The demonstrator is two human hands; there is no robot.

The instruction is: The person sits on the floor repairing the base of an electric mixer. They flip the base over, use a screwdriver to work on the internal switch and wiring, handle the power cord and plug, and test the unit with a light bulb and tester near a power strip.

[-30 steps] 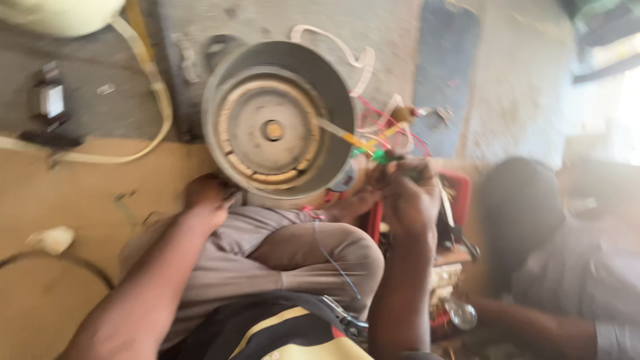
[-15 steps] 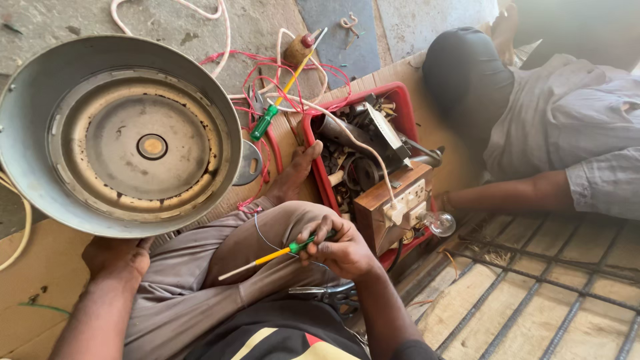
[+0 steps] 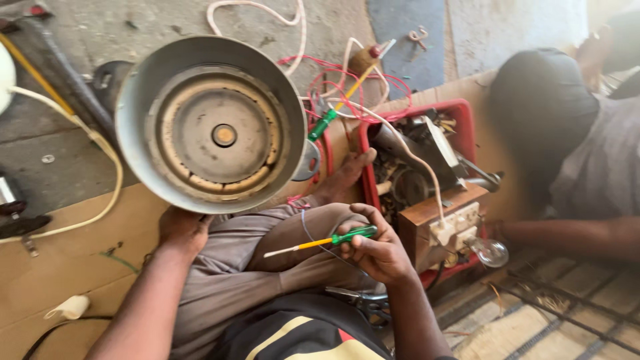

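1. Round metal pan (image 3: 210, 127), a cooker-like body turned up on edge, sits at the left of the scene over the person's knee, its ringed underside and small centre hub facing the camera.
2. Left hand (image 3: 181, 230) grips the pan's near rim from below, fingers curled shut on the metal edge and propping it upright.
3. Right hand (image 3: 373, 247) is closed around a screwdriver (image 3: 323, 241) with a green and yellow handle; its pale tip points left toward the pan but is well apart from it.
4. Judged from this, the step in hand is tool ready, work not yet touched.
5. A next move would call for bringing the tip across to the hub or a fastener while the left hand keeps the pan from tipping.
6. Right of the knee stands a red crate (image 3: 460, 117) of parts; another person (image 3: 573, 153) sits at far right.
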